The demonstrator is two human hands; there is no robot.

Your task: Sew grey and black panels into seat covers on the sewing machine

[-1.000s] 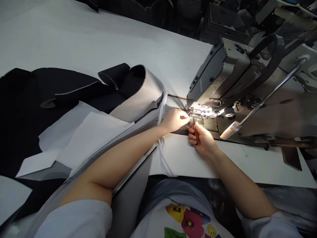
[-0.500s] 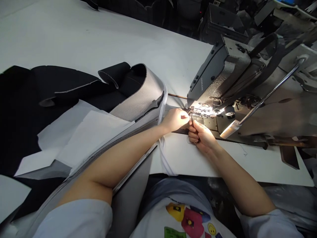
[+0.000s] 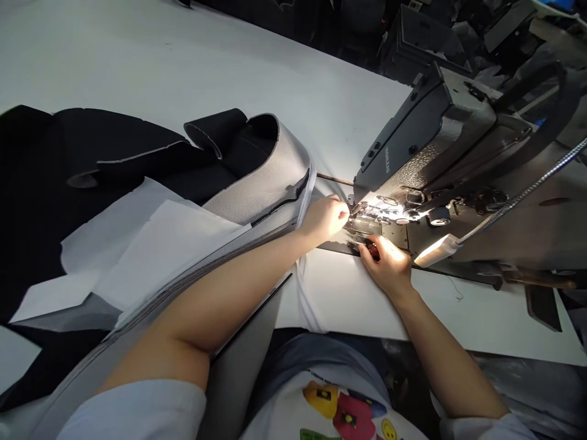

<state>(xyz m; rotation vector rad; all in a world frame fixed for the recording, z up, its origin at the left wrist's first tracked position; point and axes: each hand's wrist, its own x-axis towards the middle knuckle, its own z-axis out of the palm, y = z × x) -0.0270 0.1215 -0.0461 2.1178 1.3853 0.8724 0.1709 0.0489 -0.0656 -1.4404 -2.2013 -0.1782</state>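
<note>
My left hand (image 3: 324,219) is closed in a pinch right at the presser foot (image 3: 362,212) of the grey sewing machine (image 3: 426,140); what it pinches is too small to make out. Just below the needle area, on the machine bed, my right hand (image 3: 387,264) is curled round a thin tool with a red handle (image 3: 372,249). My left forearm lies across a grey mesh and black fabric piece (image 3: 261,183) that runs up to the machine.
White paper sheets (image 3: 151,244) and black fabric (image 3: 92,159) lie at the left on the white table (image 3: 183,67). A lit gooseneck lamp (image 3: 435,250) hangs over the machine bed at the right. Dark machinery stands beyond the table's far edge.
My right hand moved from upright beside the needle to lower on the bed, with the tool now tucked under its fingers. The camera view shifted a little; my left hand kept its pinch.
</note>
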